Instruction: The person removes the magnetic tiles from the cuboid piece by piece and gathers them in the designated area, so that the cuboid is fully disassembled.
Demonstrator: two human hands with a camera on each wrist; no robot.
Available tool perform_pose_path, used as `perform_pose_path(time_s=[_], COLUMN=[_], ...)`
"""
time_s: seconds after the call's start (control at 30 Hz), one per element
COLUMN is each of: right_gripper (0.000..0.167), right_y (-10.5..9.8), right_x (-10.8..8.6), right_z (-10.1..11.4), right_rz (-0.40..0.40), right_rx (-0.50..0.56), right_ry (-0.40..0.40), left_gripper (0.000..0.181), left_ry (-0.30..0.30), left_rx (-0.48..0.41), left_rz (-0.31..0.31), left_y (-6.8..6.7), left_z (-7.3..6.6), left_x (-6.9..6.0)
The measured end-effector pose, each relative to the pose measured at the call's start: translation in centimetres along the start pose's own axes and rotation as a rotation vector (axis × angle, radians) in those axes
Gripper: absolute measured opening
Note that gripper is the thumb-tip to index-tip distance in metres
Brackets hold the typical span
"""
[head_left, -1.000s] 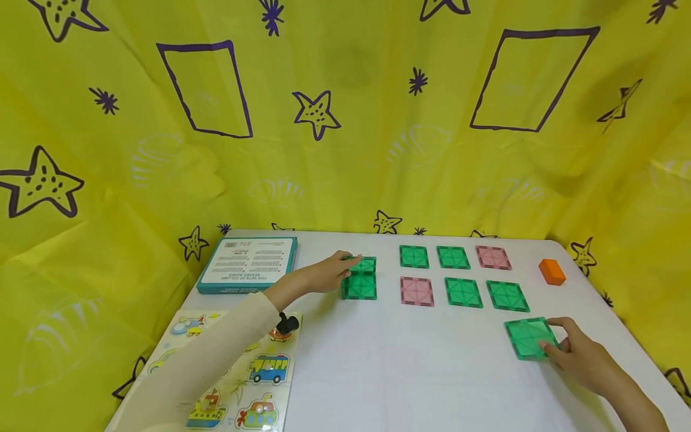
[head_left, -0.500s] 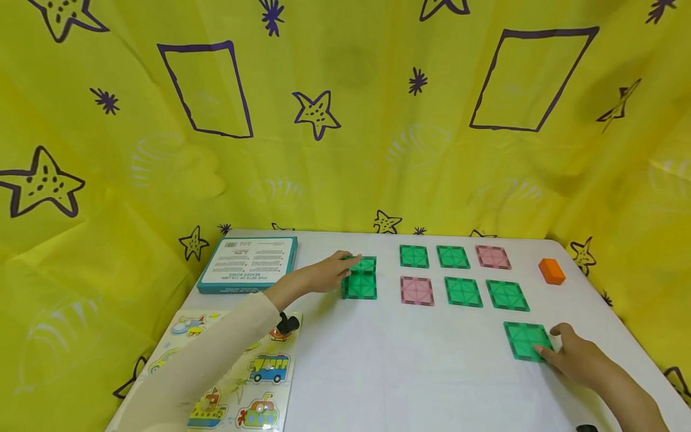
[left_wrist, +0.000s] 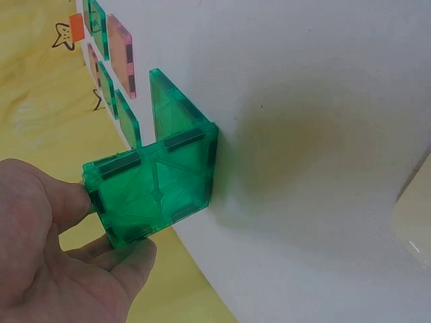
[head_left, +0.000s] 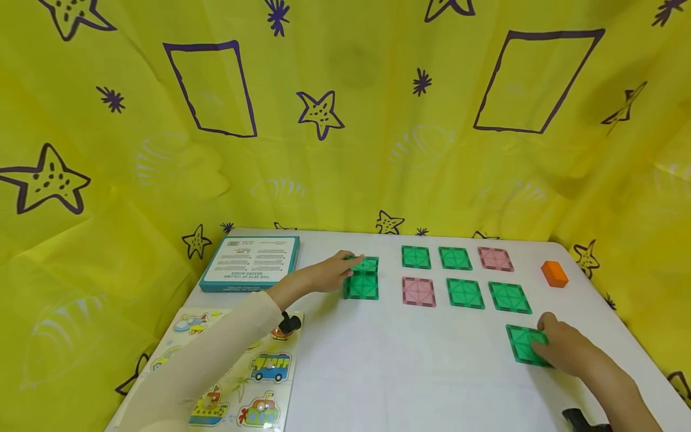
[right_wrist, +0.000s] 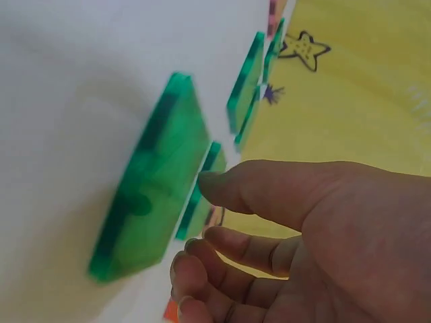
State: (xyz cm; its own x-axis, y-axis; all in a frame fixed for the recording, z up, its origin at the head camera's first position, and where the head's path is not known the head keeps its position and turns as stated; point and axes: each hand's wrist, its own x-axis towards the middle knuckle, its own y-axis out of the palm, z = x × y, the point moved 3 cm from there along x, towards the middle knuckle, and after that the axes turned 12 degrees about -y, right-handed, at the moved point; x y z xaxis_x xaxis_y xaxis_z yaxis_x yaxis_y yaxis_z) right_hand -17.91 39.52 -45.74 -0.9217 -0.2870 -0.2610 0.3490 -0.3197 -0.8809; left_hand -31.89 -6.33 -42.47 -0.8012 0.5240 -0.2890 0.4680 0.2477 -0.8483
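My left hand (head_left: 330, 273) pinches a green tile (left_wrist: 158, 192) standing on edge. In the left wrist view, its far edge meets another green tile (left_wrist: 172, 111) lying flat on the table. At the lower right of the head view, my right hand (head_left: 567, 345) is at a separate green tile (head_left: 523, 343), covering its right side. The right wrist view shows that tile (right_wrist: 158, 185) beside the thumb tip, with the fingers loosely bent and a gap between them and the thumb; whether they touch the tile is unclear.
Two rows of flat tiles lie mid-table: a pink tile (head_left: 418, 291) and a green tile (head_left: 465, 293) among them. An orange block (head_left: 554, 273) is at right. A teal-edged box (head_left: 251, 261) and a picture puzzle board (head_left: 232, 384) occupy the left. A yellow curtain (head_left: 345, 174) hangs behind.
My right hand let the green tile down flat, drew slightly off it, then came back over its right side. My left hand has stayed in place with its tile.
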Motion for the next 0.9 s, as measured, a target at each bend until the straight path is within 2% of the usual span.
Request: perform_pose_path(time_s=[0.2, 0.33, 0.6, 0.77, 0.9], right_gripper=[0.053, 0.051, 0.048, 0.055, 0.051], right_y=[-1.4, -2.2, -1.7, -0.6, 0.3], right_x=[3.0, 5.5, 12.0, 16.2, 18.4], right_z=[4.3, 8.4, 16.4, 19.7, 21.7], right_rz=[-0.052, -0.118, -0.226, -0.274, -0.293], right_rx=[-0.019, -0.041, -0.079, -0.11, -0.158], right_ry=[-0.055, -0.142, -0.375, -0.544, -0.658], left_gripper=[0.056, 0.056, 0.056, 0.056, 0.055], left_ry=[-0.002, -0.013, -0.039, -0.064, -0.066], left_rx=[-0.01, -0.016, -0.019, -0.022, -0.023], left_rz=[-0.011, -0.018, -0.018, -0.02, -0.033], left_y=[0.1, 0.1, 0.1, 0.1, 0.0], left_z=[0.1, -0.1, -0.1, 0.0, 0.2], left_x=[0.2, 0.1, 0.0, -0.1, -0.1])
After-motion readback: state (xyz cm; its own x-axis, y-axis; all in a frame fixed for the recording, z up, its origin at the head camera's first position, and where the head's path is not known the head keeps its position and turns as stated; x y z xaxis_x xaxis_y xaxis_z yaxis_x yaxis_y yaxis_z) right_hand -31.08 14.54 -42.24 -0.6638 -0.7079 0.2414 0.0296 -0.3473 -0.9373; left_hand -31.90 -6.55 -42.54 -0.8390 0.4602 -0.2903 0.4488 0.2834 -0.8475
